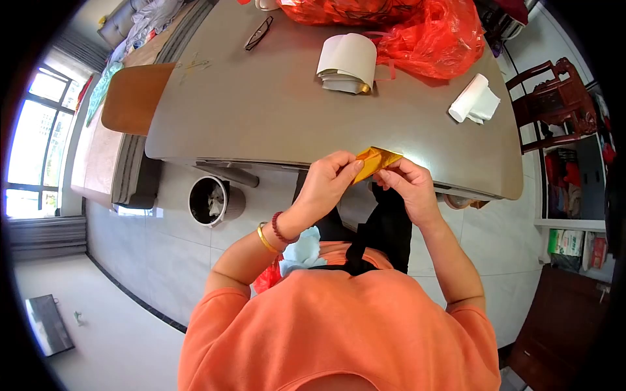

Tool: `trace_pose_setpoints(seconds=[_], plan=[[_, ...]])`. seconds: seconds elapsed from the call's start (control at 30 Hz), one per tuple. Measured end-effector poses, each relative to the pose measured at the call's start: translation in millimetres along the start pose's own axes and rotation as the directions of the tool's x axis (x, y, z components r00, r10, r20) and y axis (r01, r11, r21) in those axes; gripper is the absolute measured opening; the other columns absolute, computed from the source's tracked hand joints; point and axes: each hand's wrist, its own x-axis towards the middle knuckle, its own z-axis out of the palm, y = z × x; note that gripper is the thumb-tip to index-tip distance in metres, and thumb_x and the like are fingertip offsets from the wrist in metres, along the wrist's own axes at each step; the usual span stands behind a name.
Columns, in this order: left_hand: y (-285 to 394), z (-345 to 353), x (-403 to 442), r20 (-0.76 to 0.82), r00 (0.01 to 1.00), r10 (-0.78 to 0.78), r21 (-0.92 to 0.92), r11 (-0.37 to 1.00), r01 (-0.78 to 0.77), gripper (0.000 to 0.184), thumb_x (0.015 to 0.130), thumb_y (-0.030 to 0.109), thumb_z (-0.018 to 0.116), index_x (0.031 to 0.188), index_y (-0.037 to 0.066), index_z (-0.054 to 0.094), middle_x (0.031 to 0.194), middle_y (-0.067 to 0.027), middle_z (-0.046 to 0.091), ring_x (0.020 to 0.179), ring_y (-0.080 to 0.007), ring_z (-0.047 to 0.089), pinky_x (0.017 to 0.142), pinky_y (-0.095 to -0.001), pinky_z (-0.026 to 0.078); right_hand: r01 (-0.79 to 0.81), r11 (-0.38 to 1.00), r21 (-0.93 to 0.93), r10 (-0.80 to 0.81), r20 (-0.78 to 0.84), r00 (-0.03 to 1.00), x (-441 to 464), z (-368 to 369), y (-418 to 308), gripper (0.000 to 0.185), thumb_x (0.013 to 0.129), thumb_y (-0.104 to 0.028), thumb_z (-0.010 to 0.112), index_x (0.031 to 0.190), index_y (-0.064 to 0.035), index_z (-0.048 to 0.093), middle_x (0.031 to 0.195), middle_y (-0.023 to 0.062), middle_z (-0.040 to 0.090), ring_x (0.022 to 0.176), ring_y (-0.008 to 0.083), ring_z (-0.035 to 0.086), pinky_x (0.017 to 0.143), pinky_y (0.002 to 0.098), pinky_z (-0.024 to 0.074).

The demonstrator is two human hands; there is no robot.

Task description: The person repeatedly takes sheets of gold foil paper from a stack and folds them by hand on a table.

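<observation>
Between my two hands is a piece of shiny gold foil paper [373,163], partly folded, held over the near edge of the table. My left hand [330,181] pinches its left side between thumb and fingers. At the right end, the thumb and fingers of my right hand [411,186] grip the foil too. Farther back on the table stands a curved stack of white paper sheets [347,58], with a bit of gold showing at its lower corner. A white paper roll [474,100] lies to the right, its loose end spread out.
Red plastic bags [443,39] cover the far right of the grey table [248,111]. Eyeglasses [259,32] lie at the back left. A brown chair [134,98] touches the left side. On the floor stands a waste bin [212,201] with crumpled paper inside.
</observation>
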Motion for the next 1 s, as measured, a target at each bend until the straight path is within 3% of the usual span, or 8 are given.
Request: trace_pose_setpoints(seconds=[0.23,0.43,0.6,0.67,0.7,0.73,0.83,1.0], plan=[[-9,5,5,0.157,0.985,-0.066,-0.368,0.922,0.120,0.026,0.101,0.021,0.055,0.083,0.002,0.061,0.074,0.0021,0.054,0.070,-0.0070,0.049,0.066,-0.0221,0.040,0.041,0.999,0.025,-0.042,0.051,0.998,3,-5,8,0.016,0.095,-0.010,0.061,0.105,0.0013,0.067,0.092,0.0065,0.070,0.082,0.0119,0.063,0.076,0.0263,0.0504],[-10,6,5,0.157,0.984,-0.086,-0.349,0.927,0.137,0.027,0.101,0.021,0.054,0.082,0.003,0.061,0.075,0.0034,0.054,0.070,-0.0057,0.047,0.066,-0.0215,0.040,0.019,1.000,0.021,-0.019,0.002,1.000,3,-2,4,0.016,0.095,-0.012,0.062,0.103,0.0009,0.067,0.090,0.0040,0.069,0.082,0.0101,0.062,0.076,0.0253,0.0495],[-12,6,5,-0.011,0.995,0.099,0.070,0.993,-0.098,0.020,0.096,0.018,0.059,0.089,-0.001,0.063,0.076,-0.0110,0.061,0.066,-0.0217,0.056,0.062,-0.0307,0.045,-0.012,1.000,0.006,0.012,-0.059,0.998,5,-3,2,0.015,0.092,-0.012,0.063,0.100,0.0000,0.067,0.087,0.0034,0.069,0.078,0.0081,0.061,0.070,0.0258,0.0501],[-9,7,4,-0.062,0.963,0.262,0.289,0.928,-0.234,0.019,0.093,0.019,0.061,0.092,0.000,0.063,0.079,-0.0153,0.062,0.068,-0.0300,0.059,0.063,-0.0347,0.047,0.100,0.930,-0.354,-0.170,-0.173,0.970,6,1,-4,0.011,0.089,-0.008,0.063,0.097,-0.0012,0.066,0.082,0.0041,0.067,0.071,0.0094,0.059,0.064,0.0269,0.0489],[-12,7,5,-0.063,0.940,0.336,0.367,0.883,-0.291,0.020,0.092,0.020,0.063,0.095,0.000,0.063,0.080,-0.0166,0.061,0.069,-0.0335,0.059,0.064,-0.0366,0.048,0.132,0.842,-0.523,-0.271,-0.200,0.942,6,2,-7,0.009,0.088,-0.007,0.063,0.095,-0.0017,0.066,0.079,0.0044,0.066,0.067,0.0100,0.058,0.061,0.0275,0.0483],[-13,8,6,-0.057,0.911,0.408,0.443,0.828,-0.343,0.021,0.091,0.020,0.064,0.097,0.000,0.063,0.081,-0.0179,0.061,0.071,-0.0371,0.059,0.065,-0.0385,0.049,0.284,0.566,-0.774,-0.518,-0.066,0.853,11,-1,-2,0.006,0.084,-0.007,0.065,0.088,-0.0032,0.065,0.072,0.0070,0.063,0.059,0.0166,0.059,0.055,0.0317,0.0475],[-7,10,5,-0.025,0.945,0.326,0.577,0.776,-0.253,0.028,0.088,0.018,0.067,0.110,0.002,0.060,0.091,-0.0173,0.064,0.081,-0.0370,0.063,0.069,-0.0410,0.050,0.311,0.169,-0.935,-0.625,0.142,0.768,14,3,-6,0.006,0.080,-0.007,0.067,0.082,-0.0035,0.062,0.071,0.0106,0.061,0.060,0.0257,0.060,0.055,0.0361,0.0474],[-4,17,3,-0.074,0.919,0.388,0.744,0.635,-0.209,0.042,0.084,0.017,0.070,0.121,0.006,0.054,0.097,-0.0155,0.064,0.081,-0.0384,0.062,0.072,-0.0435,0.051,0.272,0.211,-0.939,-0.562,0.111,0.820,13,8,-5,0.011,0.078,-0.008,0.065,0.071,-0.0037,0.057,0.064,0.0111,0.058,0.058,0.0300,0.058,0.052,0.0397,0.0458]])
